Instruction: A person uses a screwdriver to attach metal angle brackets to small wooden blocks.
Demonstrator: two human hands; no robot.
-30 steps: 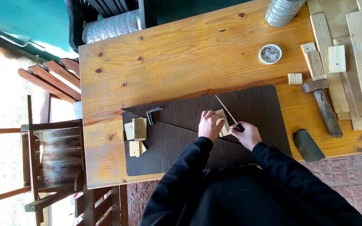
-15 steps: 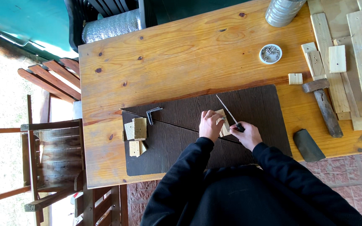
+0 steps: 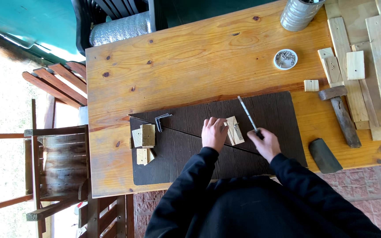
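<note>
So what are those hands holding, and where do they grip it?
The right hand holds a slim metal tool by its lower end. The left hand steadies a small wooden block at its left edge.

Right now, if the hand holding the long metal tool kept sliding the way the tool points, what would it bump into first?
The right hand points its metal tool up and slightly left. That way crosses the dark mat, then bare wooden table. It looks free, passing left of the white dish of screws, though depth is unclear.

Open room is seen on the dark mat (image 3: 190, 167) between the wood blocks (image 3: 143, 140) and the left hand (image 3: 214, 133).
</note>
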